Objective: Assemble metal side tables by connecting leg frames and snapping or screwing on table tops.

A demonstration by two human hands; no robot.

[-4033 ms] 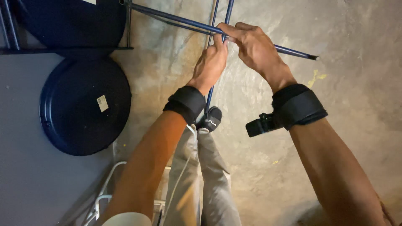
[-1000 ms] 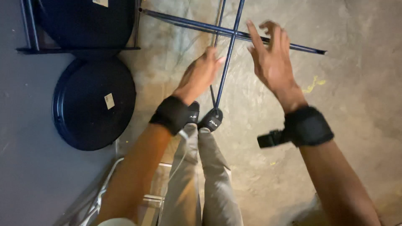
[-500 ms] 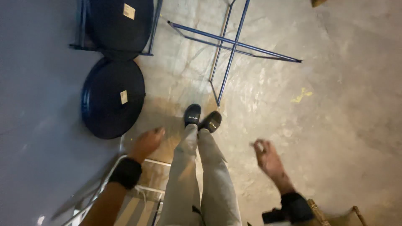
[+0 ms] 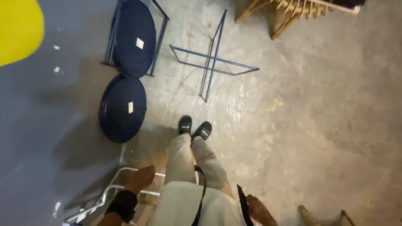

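Observation:
I stand on a concrete floor and look down at my legs and dark slippers [image 4: 194, 127]. My left hand [image 4: 140, 179] hangs beside my left thigh, just over a white metal frame [image 4: 109, 190], holding nothing that I can see. My right hand [image 4: 259, 210] is low at my right hip, partly hidden, fingers loosely curled and empty. A blue crossed metal frame [image 4: 213, 62] lies on the floor ahead of my feet, apart from both hands.
A dark round table top [image 4: 122, 108] lies on the floor at the left. A second one [image 4: 135, 38] rests in a blue frame behind it. Wooden furniture legs [image 4: 289, 12] show at the top, another wooden piece [image 4: 322, 215] at the bottom right.
Both hands let go of the blue crossed frame and dropped to my sides. I stepped back, so the frame now lies farther ahead on the floor.

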